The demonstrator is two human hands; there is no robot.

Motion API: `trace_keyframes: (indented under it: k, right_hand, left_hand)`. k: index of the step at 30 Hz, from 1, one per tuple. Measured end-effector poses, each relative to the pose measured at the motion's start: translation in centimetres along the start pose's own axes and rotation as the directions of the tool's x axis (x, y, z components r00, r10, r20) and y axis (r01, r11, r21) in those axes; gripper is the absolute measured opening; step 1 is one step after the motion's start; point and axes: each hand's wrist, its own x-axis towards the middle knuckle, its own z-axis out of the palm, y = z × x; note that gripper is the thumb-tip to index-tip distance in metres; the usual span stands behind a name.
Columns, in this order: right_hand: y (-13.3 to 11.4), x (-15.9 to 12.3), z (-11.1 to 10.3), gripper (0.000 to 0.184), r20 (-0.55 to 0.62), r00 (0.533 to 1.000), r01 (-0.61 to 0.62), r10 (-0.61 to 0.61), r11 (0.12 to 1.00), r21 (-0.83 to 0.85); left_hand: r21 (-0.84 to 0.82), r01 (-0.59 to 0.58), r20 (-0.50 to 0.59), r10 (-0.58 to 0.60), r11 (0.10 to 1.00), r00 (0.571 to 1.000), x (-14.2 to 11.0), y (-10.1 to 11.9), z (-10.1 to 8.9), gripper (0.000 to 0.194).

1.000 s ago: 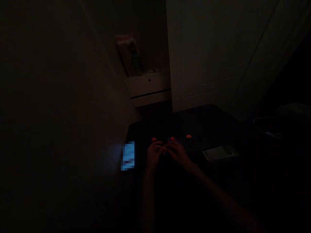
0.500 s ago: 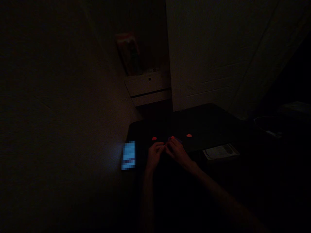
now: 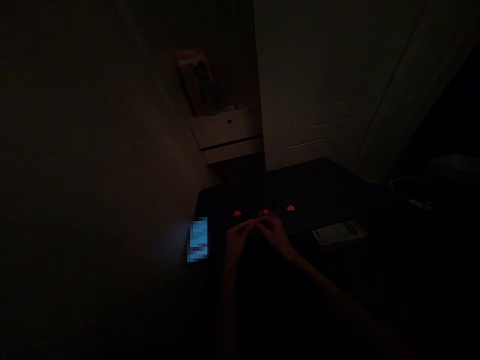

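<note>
In dim light, my left hand point(image 3: 236, 239) and my right hand point(image 3: 273, 230) meet above the near part of a dark table point(image 3: 307, 182). Their fingertips pinch together around a tiny reddish piece point(image 3: 251, 223), too small and dark to name. Just beyond my right fingers lies a red piece point(image 3: 266, 211) on a purplish patch, partly hidden by the hand. A small red piece point(image 3: 237, 213) rests on the table to the left, and a paler pinkish-red piece point(image 3: 290, 208) to the right.
A lit, blurred screen point(image 3: 198, 240) glows at the table's left edge beside the wall. A printed booklet or paper point(image 3: 340, 232) lies low on the right. Behind stand a drawer unit point(image 3: 228, 131) with a box-like packet point(image 3: 197, 82) on it, and a pale door point(image 3: 318, 90).
My right fingers have shifted slightly and the reddish piece between the fingertips shows more clearly. The pieces on the table stay where they were; the view has moved a little.
</note>
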Motion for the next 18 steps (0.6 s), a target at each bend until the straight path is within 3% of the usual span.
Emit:
trace_keyframes:
  k: [5, 10, 14, 18]
  right_hand:
    - [-1.4, 0.4, -0.2, 0.029, 0.060, 0.998, -0.028, 0.027, 1.000, 0.009]
    - [-3.0, 1.6, 0.1, 0.012, 0.057, 0.998, 0.021, -0.020, 0.999, -0.024]
    - [-3.9, 2.8, 0.3, 0.017, 0.053, 0.997, 0.051, -0.053, 0.998, 0.042]
    - [-4.2, 3.1, 0.1, 0.021, -0.084, 0.994, 0.085, -0.076, 0.990, 0.114]
  left_hand:
    - [0.080, -0.060, -0.094, 0.067, 0.995, 0.993, 0.1, -0.5, 0.0, 0.024]
    - [0.009, -0.101, -0.248, 0.100, 0.995, 0.964, 1.1, -1.3, -0.1, 0.028]
    - [0.054, -0.185, -0.308, 0.193, 0.981, 0.932, 3.3, 0.7, 0.2, 0.025]
    - [0.068, -0.228, -0.273, 0.238, 0.971, 0.932, 4.8, 4.0, 0.8, 0.023]
